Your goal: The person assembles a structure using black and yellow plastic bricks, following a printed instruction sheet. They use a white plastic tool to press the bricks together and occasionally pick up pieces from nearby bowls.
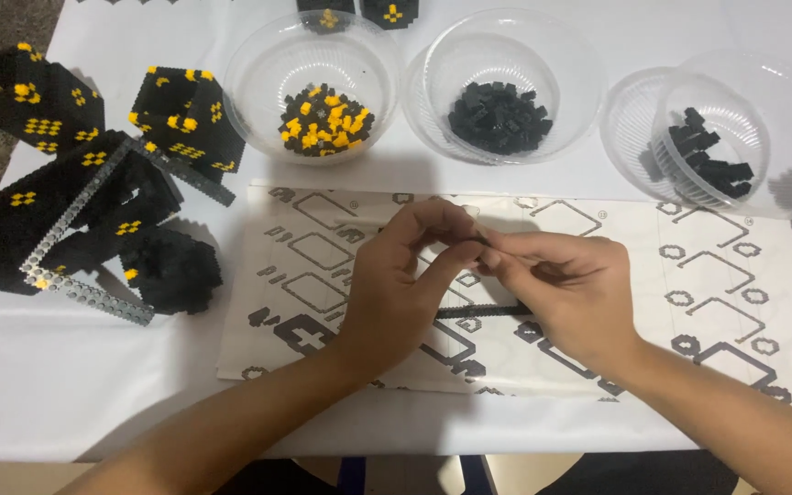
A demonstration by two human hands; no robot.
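Note:
My left hand (405,284) and my right hand (561,284) meet above a printed instruction sheet (708,302). Their fingertips pinch together on a tiny dark brick piece (480,240), too small to make out. Beneath the hands a thin black strip of bricks (469,312) lies on the sheet, partly hidden by both palms.
Three clear bowls stand at the back: one with black and yellow bricks (324,119), one with black bricks (499,117), one tilted with black bricks (708,151). A large black-and-yellow brick model (93,183) with a grey plate fills the left. A white cloth (66,385) covers the table.

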